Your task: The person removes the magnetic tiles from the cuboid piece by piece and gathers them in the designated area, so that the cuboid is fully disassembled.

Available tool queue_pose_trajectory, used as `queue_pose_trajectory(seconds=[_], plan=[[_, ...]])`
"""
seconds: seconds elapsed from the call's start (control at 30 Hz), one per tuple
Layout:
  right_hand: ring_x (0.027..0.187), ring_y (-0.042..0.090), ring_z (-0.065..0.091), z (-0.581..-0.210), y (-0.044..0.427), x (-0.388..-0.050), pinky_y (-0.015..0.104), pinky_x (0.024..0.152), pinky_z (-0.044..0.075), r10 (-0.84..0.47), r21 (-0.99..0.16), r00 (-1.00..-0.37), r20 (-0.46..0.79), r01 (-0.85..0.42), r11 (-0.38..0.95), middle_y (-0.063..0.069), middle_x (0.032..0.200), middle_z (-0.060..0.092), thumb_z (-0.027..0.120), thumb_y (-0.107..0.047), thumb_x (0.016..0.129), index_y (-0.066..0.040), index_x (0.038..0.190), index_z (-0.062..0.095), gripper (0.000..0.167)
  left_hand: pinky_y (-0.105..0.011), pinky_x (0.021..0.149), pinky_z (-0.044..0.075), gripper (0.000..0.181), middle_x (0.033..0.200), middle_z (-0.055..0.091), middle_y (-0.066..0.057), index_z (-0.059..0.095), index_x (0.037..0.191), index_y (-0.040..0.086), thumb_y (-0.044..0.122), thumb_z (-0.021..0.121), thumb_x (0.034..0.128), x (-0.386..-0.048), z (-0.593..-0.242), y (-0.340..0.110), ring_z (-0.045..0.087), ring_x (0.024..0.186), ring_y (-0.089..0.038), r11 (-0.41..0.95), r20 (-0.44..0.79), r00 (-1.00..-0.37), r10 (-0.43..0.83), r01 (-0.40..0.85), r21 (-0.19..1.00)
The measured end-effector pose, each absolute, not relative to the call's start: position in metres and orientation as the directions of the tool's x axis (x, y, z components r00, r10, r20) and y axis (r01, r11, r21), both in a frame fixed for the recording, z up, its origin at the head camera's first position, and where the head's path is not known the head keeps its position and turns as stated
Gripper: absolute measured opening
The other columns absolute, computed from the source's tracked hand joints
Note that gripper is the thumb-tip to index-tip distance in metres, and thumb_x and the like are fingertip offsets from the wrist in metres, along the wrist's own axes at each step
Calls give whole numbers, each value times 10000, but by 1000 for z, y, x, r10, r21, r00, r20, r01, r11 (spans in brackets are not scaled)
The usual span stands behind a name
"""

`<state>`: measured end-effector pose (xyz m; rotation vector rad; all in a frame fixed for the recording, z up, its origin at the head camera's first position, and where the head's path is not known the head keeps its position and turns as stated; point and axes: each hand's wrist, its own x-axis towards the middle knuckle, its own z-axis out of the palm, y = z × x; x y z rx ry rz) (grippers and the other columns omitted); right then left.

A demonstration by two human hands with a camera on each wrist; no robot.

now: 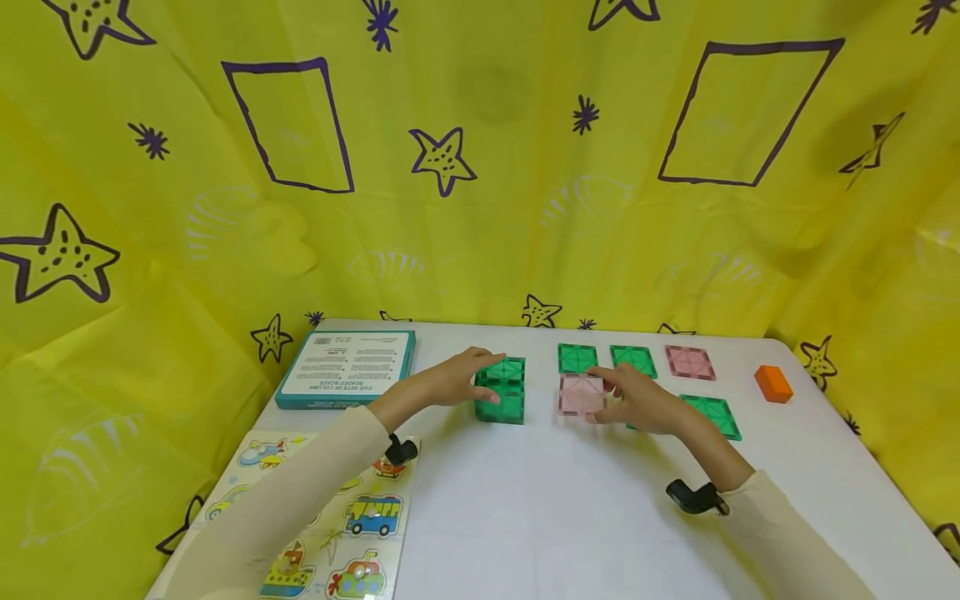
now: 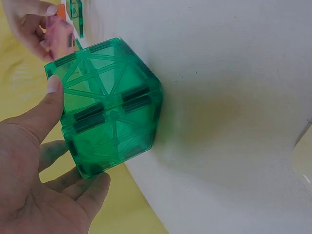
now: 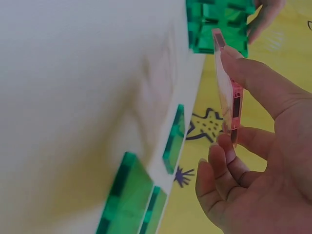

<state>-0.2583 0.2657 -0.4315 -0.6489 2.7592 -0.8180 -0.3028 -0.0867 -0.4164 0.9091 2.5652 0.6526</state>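
My left hand (image 1: 452, 380) holds a box-like shape of green translucent magnetic tiles (image 1: 502, 406), its thumb on one side and fingers around the other. In the left wrist view the green tile box (image 2: 109, 109) stands on the white table, its tiles joined along their edges. Between thumb and fingertips, my right hand (image 1: 643, 402) pinches a pink magnetic tile (image 1: 579, 395) by its edge. The right wrist view has this pink tile (image 3: 229, 92) nearly edge-on, above the table and near the green box. Part of a green tile is hidden beneath the right hand.
Loose green tiles (image 1: 577, 358) and another pink tile (image 1: 690, 363) lie behind and beside my right hand. An orange block (image 1: 773, 383) is further right. At left are a teal-edged box (image 1: 345, 367) and a vehicle puzzle board (image 1: 390, 533). A yellow curtain (image 1: 495, 225) surrounds the white table (image 1: 525, 517).
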Motion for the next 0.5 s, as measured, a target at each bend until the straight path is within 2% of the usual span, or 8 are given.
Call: queue_pose_trajectory(seconds=[0.23,0.37,0.5], plan=[[901,230,465,-443,273,-256,319,706,411,-463,-556,-883,-76,-349,755,142,1043,487,830,-295,925,29,1551,473,790,-537,1246,340,809,1669,323,-205,298,1678,111,357,706,1024,-302,-415,-88,361,1535,-385,687,-159,-733,661,506,522],[903,229,404,-448,271,-256,317,693,363,-478,-543,-874,-88,-361,759,136,1029,468,830,-257,923,52,1554,456,796,-539,1246,338,807,1668,321,-207,296,1679,113,359,702,1026,-302,-415,-88,356,1537,-387,687,-161,-732,662,505,523],[933,244,410,-449,267,-257,326,715,370,-477,-516,-872,-112,-359,778,163,1086,499,827,-267,928,63,1556,443,807,-542,1248,333,811,1667,321,-214,294,1678,106,363,701,1026,-303,-416,-87,351,1540,-392,686,-162,-731,663,507,522]])
